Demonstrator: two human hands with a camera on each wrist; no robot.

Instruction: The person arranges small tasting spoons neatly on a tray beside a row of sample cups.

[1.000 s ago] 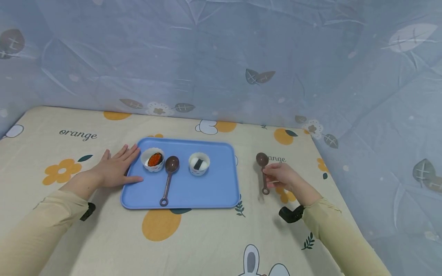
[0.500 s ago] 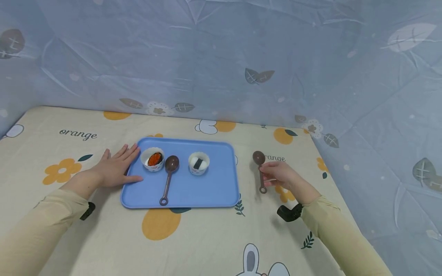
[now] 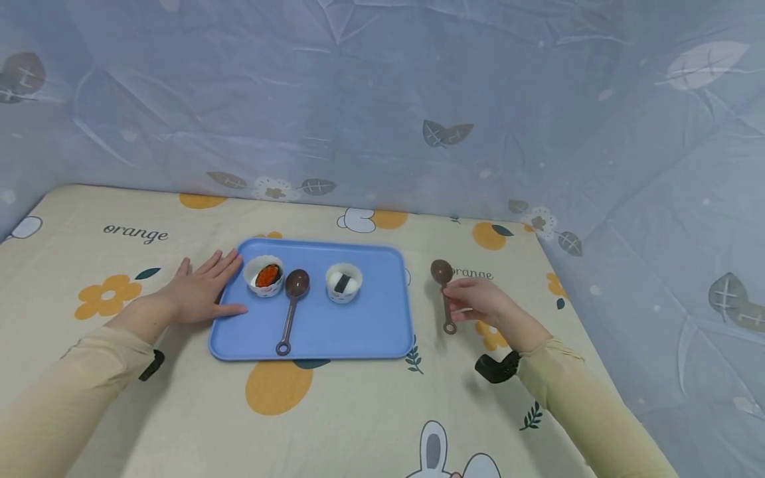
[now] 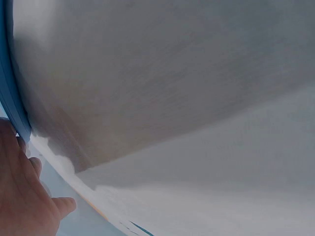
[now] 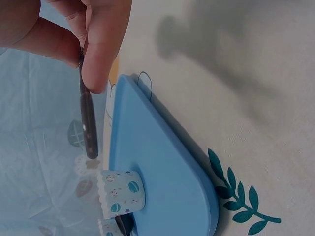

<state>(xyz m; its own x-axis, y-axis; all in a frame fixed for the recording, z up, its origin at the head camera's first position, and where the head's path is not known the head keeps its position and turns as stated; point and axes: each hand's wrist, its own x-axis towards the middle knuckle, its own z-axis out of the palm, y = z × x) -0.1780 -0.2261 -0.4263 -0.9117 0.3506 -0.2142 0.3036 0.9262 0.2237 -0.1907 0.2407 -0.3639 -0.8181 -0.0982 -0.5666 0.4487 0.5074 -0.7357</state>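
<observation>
Beside the smooth blue tray (image 3: 358,332), the right grip (image 3: 481,302) pinches a glossy brown, round-bowled spoon (image 3: 441,271) above the printed cloth (image 3: 370,418). The left grip (image 3: 196,296), fully spread, touches the tray's raised, rounded rim (image 3: 317,243).

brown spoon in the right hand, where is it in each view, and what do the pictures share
Head: the brown spoon is right of centre, in the right hand.
Left wrist: not in it.
Right wrist: upper left, in that hand's grip.
Shared landmark: the blue tray, left of centre in head, upper left edge in left wrist, lower middle in right wrist.
</observation>
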